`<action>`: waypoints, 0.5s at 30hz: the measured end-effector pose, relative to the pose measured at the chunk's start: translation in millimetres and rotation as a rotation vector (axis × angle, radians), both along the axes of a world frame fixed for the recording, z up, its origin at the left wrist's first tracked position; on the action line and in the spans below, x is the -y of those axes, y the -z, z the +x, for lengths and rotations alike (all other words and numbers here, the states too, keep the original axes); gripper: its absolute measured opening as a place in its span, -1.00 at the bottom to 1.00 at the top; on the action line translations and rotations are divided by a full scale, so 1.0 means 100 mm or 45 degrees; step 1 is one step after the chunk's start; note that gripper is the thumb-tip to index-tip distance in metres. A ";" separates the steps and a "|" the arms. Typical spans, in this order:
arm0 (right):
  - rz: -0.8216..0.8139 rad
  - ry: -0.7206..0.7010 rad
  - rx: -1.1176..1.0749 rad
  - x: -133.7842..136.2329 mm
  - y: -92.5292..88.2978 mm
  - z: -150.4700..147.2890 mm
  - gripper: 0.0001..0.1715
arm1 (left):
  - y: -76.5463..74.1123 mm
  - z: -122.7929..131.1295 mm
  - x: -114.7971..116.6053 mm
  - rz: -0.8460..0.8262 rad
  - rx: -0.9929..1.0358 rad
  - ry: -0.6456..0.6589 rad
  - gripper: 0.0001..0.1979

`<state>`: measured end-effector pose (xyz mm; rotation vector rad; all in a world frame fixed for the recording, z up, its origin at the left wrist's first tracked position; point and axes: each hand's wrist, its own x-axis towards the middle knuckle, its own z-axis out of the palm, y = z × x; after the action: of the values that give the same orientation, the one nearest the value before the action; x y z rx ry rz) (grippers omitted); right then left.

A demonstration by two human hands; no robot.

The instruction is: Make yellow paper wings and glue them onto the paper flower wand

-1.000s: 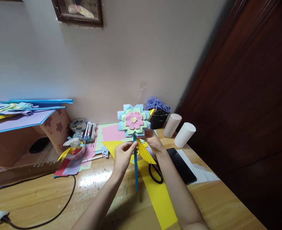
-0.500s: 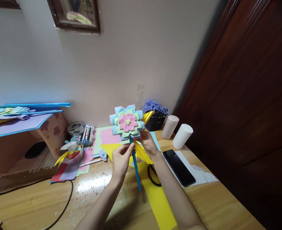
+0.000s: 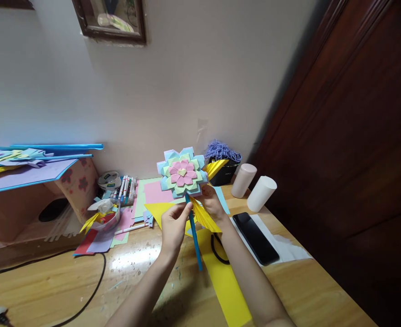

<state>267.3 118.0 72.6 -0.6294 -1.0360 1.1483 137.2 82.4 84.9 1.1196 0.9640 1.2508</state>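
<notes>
A layered paper flower (image 3: 182, 172) in blue, green and pink stands upright in front of me on a blue paper stem (image 3: 195, 247). My left hand (image 3: 175, 227) pinches the stem just under the bloom, thumb in front. Pleated yellow paper (image 3: 205, 218) fans out by the stem below the flower, and another yellow pleated end (image 3: 217, 168) sticks out behind the bloom on the right. My right hand (image 3: 214, 206) is curled around the yellow paper behind the flower; its fingertips are partly hidden.
Below lie a yellow sheet (image 3: 227, 286) and a black loop (image 3: 217, 252). A phone (image 3: 255, 238) and two white cylinders (image 3: 261, 194) stand to the right. Markers (image 3: 127, 188), a bowl of scraps (image 3: 106, 218) and a floral box (image 3: 79, 186) are on the left.
The yellow pleated end behind the flower shows further out to the right and looks wider. My hands keep their grip; the view has shifted slightly.
</notes>
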 end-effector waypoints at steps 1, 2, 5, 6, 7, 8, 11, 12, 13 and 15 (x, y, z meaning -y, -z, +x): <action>0.003 -0.005 -0.002 0.00 0.00 0.00 -0.75 | 0.00 0.00 0.00 -0.002 0.002 0.000 -0.70; 0.006 -0.010 -0.006 0.00 0.00 0.00 -0.75 | 0.00 0.00 0.01 -0.004 0.004 0.003 -0.70; 0.006 -0.027 -0.031 0.00 -0.02 -0.01 -0.76 | 0.00 0.00 0.00 -0.008 0.013 0.024 -0.69; 0.003 -0.031 -0.045 0.00 -0.03 -0.01 -0.77 | -0.01 -0.01 -0.01 -0.008 0.011 0.027 -0.69; -0.003 -0.032 -0.067 -0.01 -0.03 0.00 -0.78 | -0.01 -0.02 -0.02 -0.007 0.005 0.024 -0.69; -0.013 -0.032 -0.095 -0.02 -0.03 0.01 -0.79 | -0.02 -0.03 -0.04 -0.007 -0.006 0.015 -0.69; -0.059 -0.018 -0.194 -0.04 -0.04 0.09 -0.81 | -0.04 -0.10 -0.11 -0.015 -0.038 -0.029 -0.68; -0.079 -0.014 -0.226 -0.04 -0.05 0.13 -0.82 | -0.05 -0.13 -0.13 -0.015 -0.043 -0.045 -0.68; -0.099 -0.013 -0.253 -0.03 -0.05 0.16 -0.82 | -0.07 -0.16 -0.15 -0.011 -0.045 -0.061 -0.67; -0.151 -0.043 -0.292 -0.01 -0.08 0.20 -0.81 | -0.08 -0.21 -0.20 0.013 -0.056 -0.095 -0.66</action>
<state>287.6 118.7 80.7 -0.5599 -0.7897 1.2863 116.5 101.9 93.1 1.1319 1.0415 1.2966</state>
